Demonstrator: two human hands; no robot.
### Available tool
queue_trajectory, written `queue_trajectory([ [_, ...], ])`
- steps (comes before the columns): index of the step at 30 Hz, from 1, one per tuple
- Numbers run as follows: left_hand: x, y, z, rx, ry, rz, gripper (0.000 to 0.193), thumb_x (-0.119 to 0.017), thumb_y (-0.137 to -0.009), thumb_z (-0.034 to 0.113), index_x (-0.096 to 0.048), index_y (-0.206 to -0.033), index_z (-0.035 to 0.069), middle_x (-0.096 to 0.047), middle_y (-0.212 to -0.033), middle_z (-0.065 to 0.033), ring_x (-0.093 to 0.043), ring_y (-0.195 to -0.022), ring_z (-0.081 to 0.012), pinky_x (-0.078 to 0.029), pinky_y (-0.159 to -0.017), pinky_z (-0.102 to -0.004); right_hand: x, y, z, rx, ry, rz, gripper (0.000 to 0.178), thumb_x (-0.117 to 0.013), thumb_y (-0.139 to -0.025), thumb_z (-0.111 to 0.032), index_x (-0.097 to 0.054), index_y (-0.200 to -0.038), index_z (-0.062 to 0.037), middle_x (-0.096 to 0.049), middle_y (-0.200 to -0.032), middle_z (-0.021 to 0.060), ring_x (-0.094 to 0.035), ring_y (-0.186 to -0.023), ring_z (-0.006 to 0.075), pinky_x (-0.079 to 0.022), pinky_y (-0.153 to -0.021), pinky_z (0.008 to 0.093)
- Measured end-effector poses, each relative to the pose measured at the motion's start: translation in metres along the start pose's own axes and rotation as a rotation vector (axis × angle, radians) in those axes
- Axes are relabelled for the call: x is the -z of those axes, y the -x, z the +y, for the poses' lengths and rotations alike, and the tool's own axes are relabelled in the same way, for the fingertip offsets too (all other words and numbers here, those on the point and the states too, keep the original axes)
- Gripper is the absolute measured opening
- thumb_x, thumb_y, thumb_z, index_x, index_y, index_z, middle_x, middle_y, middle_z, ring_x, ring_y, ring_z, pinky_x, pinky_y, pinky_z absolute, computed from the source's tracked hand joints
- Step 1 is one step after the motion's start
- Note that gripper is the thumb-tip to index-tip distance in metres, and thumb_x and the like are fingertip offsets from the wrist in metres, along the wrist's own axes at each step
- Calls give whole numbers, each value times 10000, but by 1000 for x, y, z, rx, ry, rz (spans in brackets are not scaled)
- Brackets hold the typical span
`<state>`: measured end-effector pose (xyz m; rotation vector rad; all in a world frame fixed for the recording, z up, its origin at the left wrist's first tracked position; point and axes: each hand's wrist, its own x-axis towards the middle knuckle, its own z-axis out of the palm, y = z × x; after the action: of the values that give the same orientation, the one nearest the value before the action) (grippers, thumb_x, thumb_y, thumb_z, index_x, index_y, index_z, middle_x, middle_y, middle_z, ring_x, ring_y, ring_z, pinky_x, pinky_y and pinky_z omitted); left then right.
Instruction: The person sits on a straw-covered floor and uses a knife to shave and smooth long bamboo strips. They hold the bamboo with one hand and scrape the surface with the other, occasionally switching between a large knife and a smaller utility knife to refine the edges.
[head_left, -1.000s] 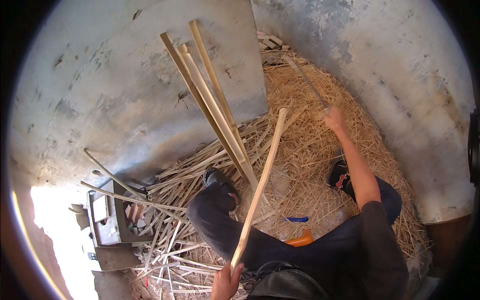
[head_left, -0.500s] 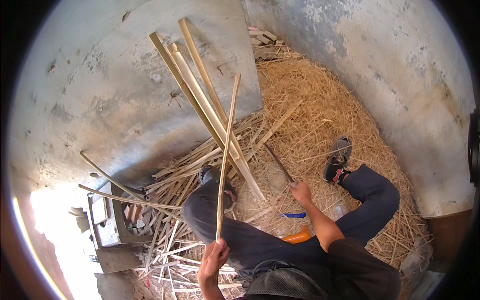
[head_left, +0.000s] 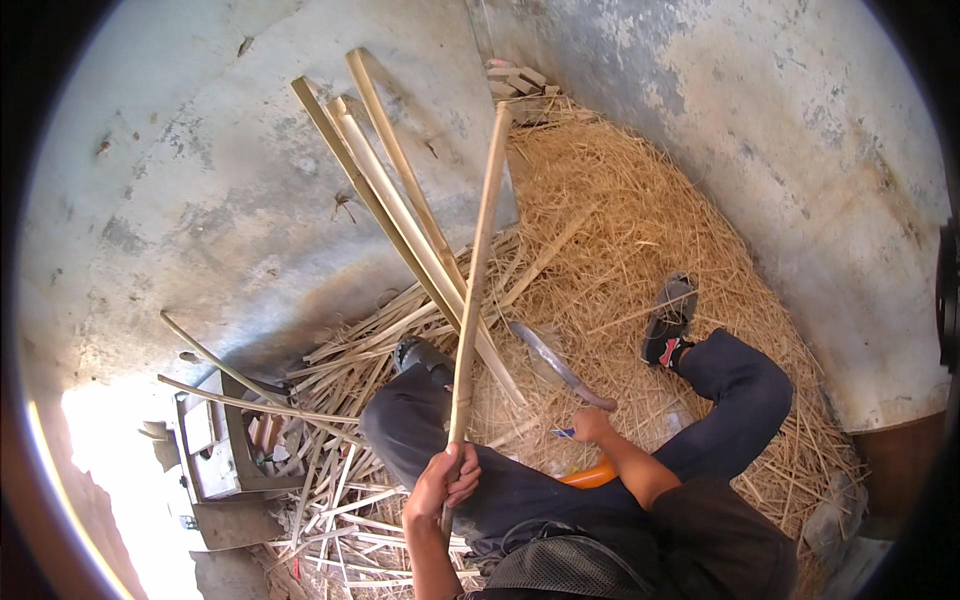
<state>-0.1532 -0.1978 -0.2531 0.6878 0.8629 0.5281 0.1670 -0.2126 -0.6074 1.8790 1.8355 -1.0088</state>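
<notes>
My left hand (head_left: 443, 483) is closed around the lower part of a long bamboo strip (head_left: 480, 260). It stands tilted up and away from me, its far end near the wall corner. My right hand (head_left: 592, 425) is low between my legs, its fingers closed over a small slim blue tool (head_left: 564, 433). Only the left end of the tool shows, so I cannot tell its kind. Just beyond that hand, a knife with a curved blade (head_left: 548, 352) lies on the straw, its handle toward me. An orange object (head_left: 591, 475) is partly hidden beside my right forearm.
Several bamboo lengths (head_left: 390, 190) lean against the grey wall ahead. Split strips (head_left: 340, 350) pile up on the left, beside a box of scraps (head_left: 240, 440). A heap of fine shavings (head_left: 610, 200) spreads toward the right wall (head_left: 800, 150). My shoes (head_left: 668, 320) rest among the shavings.
My right hand has let go of the knife, which now lies on the straw, and has moved down onto the blue tool. The bamboo strip in my left hand has swung right.
</notes>
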Motion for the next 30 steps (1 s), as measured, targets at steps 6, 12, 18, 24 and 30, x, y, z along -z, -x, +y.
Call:
queue_trajectory([
  [6, -8, -13, 3, 19, 105, -245, 694, -473, -1042, 725, -506, -828, 66, -354, -532, 78, -290, -384, -24, -245, -395, -207, -65, -13, 1, 29, 154, -40, 384, -761, -859, -239, -791, -1203, -72, -733, -1283, 189, -710, -1221, 335, -574, -1024, 486],
  [12, -10, -17, -2, 29, 190, -494, 695, -471, -1057, 696, -541, -856, 34, -373, -533, 79, -296, -379, -21, -246, -390, -213, -69, -18, -4, 45, 248, 10, 278, -655, -962, -167, -799, -1190, -103, -744, -1251, 140, -731, -1183, 310, -604, -952, 456],
  [18, -34, -7, 14, -140, -112, -146, 544, -543, -1097, 546, -577, -900, 40, -402, -576, 80, -352, -442, -27, -289, -417, -219, -70, -20, -1, 47, 133, -32, 240, -622, -974, -150, -817, -1111, -121, -763, -1237, 116, -743, -1153, 297, -605, -936, 463],
  [24, -61, -8, 32, -223, -464, 249, 347, -733, -1042, 352, -651, -916, 39, -498, -618, 72, -456, -503, -26, -349, -454, -230, -55, -17, -3, 54, 125, -64, 271, -715, -922, -230, -821, -1143, -115, -779, -1209, 133, -752, -1136, 296, -601, -923, 463],
  [30, -73, -9, 38, -305, -541, 346, 318, -751, -1032, 314, -704, -1015, 0, -536, -648, 65, -462, -547, -21, -355, -491, -242, -1, -35, -13, 121, 145, -461, 393, -852, -787, -132, -805, -1174, -178, -786, -1141, 63, -749, -1047, 265, -589, -827, 429],
])
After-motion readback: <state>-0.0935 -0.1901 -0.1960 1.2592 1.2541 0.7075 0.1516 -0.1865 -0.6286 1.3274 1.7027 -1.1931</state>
